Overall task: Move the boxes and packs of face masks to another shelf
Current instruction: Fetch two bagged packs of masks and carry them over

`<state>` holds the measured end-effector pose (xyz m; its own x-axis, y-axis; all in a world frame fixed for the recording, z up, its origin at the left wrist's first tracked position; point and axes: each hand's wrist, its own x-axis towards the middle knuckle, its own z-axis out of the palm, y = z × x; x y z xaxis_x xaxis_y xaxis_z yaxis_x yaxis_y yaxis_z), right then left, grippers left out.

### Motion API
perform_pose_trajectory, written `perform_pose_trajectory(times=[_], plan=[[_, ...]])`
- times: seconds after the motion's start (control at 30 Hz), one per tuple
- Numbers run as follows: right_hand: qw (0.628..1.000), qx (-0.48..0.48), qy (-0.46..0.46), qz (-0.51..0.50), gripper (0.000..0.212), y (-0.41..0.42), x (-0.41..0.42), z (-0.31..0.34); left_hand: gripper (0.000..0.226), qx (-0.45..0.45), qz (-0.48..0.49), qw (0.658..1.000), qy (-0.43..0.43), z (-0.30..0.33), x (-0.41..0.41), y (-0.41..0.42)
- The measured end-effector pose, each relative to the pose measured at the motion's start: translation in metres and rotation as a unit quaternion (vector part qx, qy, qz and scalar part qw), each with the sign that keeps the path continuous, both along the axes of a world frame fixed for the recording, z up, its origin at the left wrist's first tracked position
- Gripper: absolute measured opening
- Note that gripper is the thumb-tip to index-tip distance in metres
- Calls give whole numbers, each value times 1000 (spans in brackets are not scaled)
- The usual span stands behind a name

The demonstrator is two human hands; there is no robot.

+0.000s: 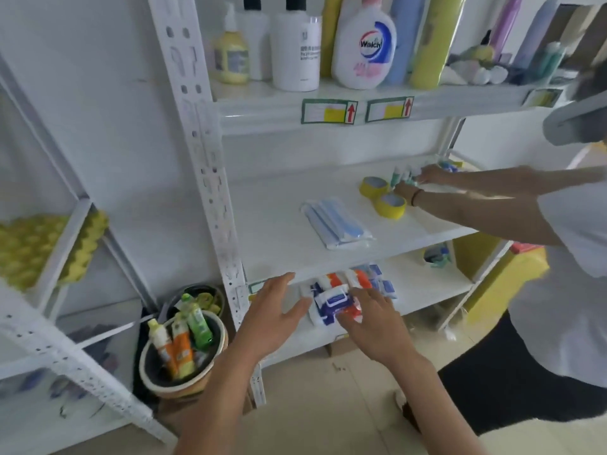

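The left hand (274, 318) is spread flat, holding nothing, at 9 o'clock of the wipe packs (335, 298). The right hand (374, 321) lies on those packs with fingers spread. Farther, at 12 o'clock, the face mask pack (338, 223) lies on the middle shelf (279, 208).

Middle shelf (282, 205) — mask pack (336, 223), tape rolls (382, 197)

"Walch" on the white bottle (363, 44); red arrows on shelf labels (329, 111)
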<state>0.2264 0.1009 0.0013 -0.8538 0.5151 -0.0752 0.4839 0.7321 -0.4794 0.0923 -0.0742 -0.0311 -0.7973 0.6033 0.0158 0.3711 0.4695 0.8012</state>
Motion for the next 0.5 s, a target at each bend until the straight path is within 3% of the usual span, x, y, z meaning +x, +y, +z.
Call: perform_pose_trajectory(times=[0.3,0.5], plan=[[994,-99,21,-42,50,87,-142,-23,64,-2,-4,996,-90,-26,-116,55],[985,-67,38,-153,46,150,-214,-33,67,-39,-40,991,-120,-39,-175,94]])
